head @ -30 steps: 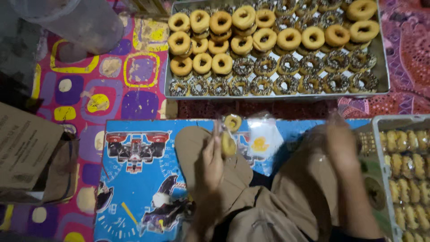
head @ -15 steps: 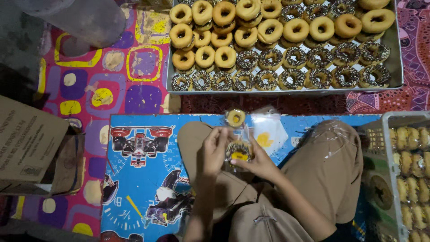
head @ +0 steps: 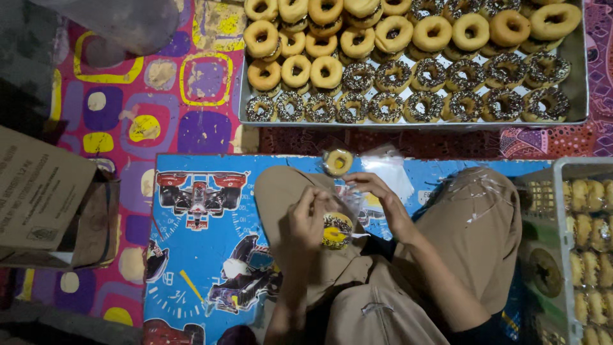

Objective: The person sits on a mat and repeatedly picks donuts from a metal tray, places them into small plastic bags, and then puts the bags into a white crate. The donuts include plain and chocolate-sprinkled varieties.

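The left hand (head: 308,220) and right hand (head: 382,198) meet over the lap, both pinching a clear plastic bag (head: 348,203) with a sprinkle-topped doughnut (head: 336,229) inside it. The left fingers press on the bag at the doughnut's nine o'clock edge; the right fingers nip the loose plastic at about one o'clock above it. Whether the bag's mouth is closed I cannot tell.

As for progress, one wrapped doughnut (head: 338,161) already lies on the blue printed mat (head: 191,255), at twelve o'clock from the hands, beside some spare clear bags (head: 389,172). So, judging by what lies here, only a little is packed — most is left.

The big metal tray (head: 575,83) at twelve o'clock is full: plain glazed doughnuts (head: 306,38) piled toward its ten o'clock corner and along the far row, chocolate-sprinkled doughnuts (head: 447,102) in neat rows along the near edge. At three o'clock a white plastic crate (head: 562,172) holds rows of small pale yellow pastries (head: 590,204) — their kind is too small to make out. At nine o'clock a cardboard box (head: 45,191) stands with its flap up; its contents are hidden.
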